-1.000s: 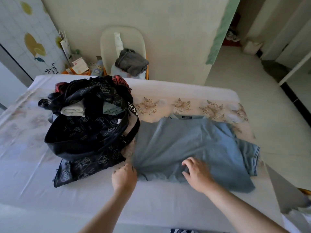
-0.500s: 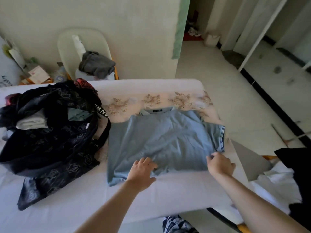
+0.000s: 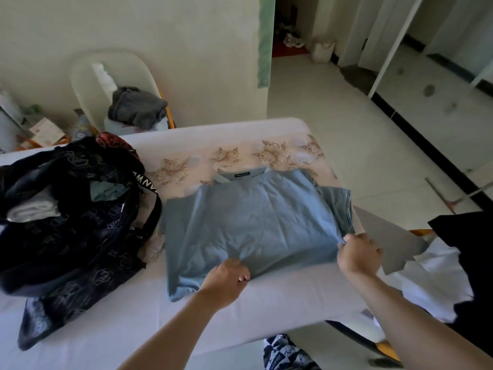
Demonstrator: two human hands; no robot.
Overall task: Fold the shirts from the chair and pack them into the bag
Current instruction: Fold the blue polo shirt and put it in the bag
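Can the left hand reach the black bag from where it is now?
Probably yes, once it lets go: the left hand grips the near hem of the blue shirt, and the black bag lies just beside the shirt on that side, nothing standing between.

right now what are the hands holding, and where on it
Both hold the shirt. The left hand grips its near edge around the middle, and the right hand grips its near right corner, just below the sleeve.
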